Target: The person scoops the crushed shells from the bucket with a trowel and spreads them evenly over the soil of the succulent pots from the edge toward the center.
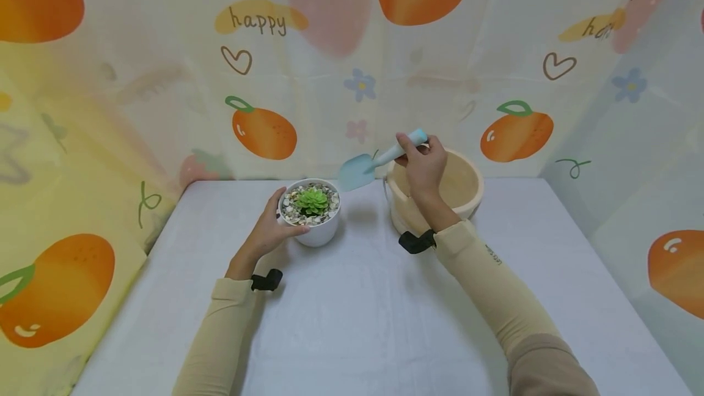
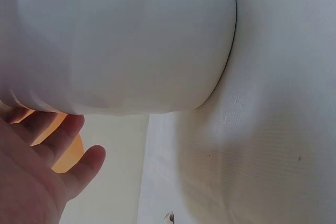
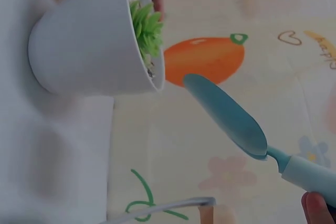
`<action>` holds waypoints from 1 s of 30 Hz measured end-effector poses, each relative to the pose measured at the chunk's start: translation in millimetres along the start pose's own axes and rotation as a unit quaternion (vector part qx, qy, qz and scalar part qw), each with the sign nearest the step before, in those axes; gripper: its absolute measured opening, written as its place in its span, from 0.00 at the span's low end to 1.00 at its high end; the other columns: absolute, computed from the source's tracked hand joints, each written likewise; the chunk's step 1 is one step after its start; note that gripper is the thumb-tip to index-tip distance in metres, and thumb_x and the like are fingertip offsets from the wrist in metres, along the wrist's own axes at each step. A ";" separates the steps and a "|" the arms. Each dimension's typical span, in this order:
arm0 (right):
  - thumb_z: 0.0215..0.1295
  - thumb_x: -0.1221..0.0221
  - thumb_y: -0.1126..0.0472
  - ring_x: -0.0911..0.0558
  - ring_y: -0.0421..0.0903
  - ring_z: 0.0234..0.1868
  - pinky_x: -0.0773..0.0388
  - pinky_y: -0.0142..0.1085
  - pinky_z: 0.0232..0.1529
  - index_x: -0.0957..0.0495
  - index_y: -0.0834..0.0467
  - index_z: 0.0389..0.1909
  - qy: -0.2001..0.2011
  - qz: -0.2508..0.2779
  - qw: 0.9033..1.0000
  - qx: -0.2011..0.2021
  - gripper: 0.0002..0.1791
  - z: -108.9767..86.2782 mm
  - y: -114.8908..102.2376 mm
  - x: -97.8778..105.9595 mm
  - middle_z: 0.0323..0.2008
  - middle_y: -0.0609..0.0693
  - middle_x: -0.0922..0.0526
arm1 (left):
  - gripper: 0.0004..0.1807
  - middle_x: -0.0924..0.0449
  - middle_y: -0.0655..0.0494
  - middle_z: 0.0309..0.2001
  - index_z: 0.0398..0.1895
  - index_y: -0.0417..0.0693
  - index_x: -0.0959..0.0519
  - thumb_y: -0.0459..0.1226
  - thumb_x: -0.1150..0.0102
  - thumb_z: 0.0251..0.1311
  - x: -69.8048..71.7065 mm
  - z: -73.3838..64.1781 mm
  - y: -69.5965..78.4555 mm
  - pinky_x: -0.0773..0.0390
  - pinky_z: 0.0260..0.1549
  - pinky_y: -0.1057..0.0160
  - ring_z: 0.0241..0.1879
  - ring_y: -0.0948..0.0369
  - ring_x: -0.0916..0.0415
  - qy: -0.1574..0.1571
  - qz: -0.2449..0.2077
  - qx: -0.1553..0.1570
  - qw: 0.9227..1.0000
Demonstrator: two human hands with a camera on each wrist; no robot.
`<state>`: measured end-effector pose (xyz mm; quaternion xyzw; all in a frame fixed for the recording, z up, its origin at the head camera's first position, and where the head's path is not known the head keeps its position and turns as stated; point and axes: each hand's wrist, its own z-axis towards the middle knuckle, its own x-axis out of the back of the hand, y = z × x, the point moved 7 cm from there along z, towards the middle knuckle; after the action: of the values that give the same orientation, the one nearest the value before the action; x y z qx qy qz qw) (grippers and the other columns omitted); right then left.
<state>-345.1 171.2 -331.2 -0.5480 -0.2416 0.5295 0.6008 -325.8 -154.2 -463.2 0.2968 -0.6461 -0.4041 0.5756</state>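
A white flowerpot [image 1: 321, 234] stands on the table, with a small green succulent [image 1: 312, 201] and pebbles [image 1: 294, 214] inside it. My left hand [image 1: 269, 225] grips the pot from its left side, thumb across the front and fingers behind. In my right hand [image 1: 425, 167] is a light blue trowel [image 1: 357, 172], pinched by its handle. The trowel's blade is in the air just right of the pot's rim, pointing left; in the right wrist view the blade [image 3: 226, 116] is clear of the rim. The left wrist view shows the pot's side [image 2: 121, 40] close up.
A cream bucket [image 1: 467, 191] with a thin handle stands right of the pot, partly behind my right hand and wrist. White cloth covers the table [image 1: 341, 322]. A fruit-printed curtain [image 1: 330, 96] hangs close along the table's back and sides.
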 end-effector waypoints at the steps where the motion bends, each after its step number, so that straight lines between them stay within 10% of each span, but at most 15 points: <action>1: 0.57 0.31 0.59 0.15 0.40 0.21 0.16 0.32 0.27 0.27 0.57 0.29 -0.001 0.005 1.000 -0.005 0.13 1.5 0.0 1.3 0.24 0.48 0.18 | 0.64 0.61 0.43 0.78 0.79 0.52 0.62 0.49 0.26 0.47 0.1 -0.3 -0.3 0.46 0.69 0.36 0.74 0.38 0.54 0.000 0.000 0.001 1.000; 30: 0.56 0.30 0.59 0.15 0.42 0.20 0.16 0.33 0.26 0.25 0.59 0.33 0.061 0.048 0.996 -0.050 0.13 26.8 -23.6 59.7 0.24 0.49 0.17 | 0.64 0.62 0.44 0.79 0.79 0.53 0.63 0.49 0.25 0.47 0.5 -2.4 2.7 0.46 0.68 0.35 0.74 0.37 0.54 -0.006 -0.013 0.006 1.000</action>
<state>-340.4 239.6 -319.4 -0.6196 -0.2036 0.5104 0.5605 -323.3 -153.7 -460.6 0.3059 -0.6483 -0.4093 0.5644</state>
